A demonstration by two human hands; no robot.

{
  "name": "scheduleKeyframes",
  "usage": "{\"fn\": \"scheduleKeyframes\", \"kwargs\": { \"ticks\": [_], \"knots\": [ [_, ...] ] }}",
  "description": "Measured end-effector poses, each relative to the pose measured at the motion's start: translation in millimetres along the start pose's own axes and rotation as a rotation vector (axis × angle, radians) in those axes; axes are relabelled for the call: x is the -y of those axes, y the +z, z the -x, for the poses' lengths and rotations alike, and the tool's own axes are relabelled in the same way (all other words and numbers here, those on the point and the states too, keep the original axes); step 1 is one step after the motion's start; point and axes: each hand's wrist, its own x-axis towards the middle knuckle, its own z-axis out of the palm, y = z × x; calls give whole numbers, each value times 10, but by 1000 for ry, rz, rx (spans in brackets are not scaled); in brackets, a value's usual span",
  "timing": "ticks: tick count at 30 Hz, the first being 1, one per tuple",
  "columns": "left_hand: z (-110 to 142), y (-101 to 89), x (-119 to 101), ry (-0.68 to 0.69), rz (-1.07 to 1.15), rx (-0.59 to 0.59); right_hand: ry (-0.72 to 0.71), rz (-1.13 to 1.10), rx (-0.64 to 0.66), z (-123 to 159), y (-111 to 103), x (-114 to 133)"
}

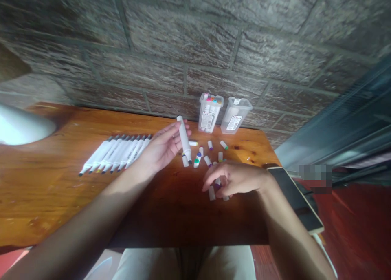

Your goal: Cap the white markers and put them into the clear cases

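My left hand holds a white marker upright, its dark tip pointing down at the wooden table. My right hand hovers with curled fingers over several loose marker caps and pinches one small cap. A row of several uncapped white markers lies flat to the left of my left hand.
Two clear plastic marker boxes stand by the brick wall: one with several markers in it, the other nearly bare. A phone lies at the table's right edge. A white lamp shade sits far left.
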Motion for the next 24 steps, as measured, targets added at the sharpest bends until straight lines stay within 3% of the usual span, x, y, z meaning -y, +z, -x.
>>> {"fn": "scheduleKeyframes", "kwargs": {
  "ticks": [13, 16, 21, 24],
  "knots": [
    [0, 5, 34, 16, 33, 1, -46, 191, -93, -191, 168, 23],
    [-3, -17, 41, 42, 36, 25, -23, 36, -155, -168, 152, 68],
    [-8, -43, 7, 146, 22, 8, -11, -392, -507, -113, 65, 103],
    [-16, -57, -29, 216, 15, -24, 2, -530, -586, -113, 34, 87]
  ]
}}
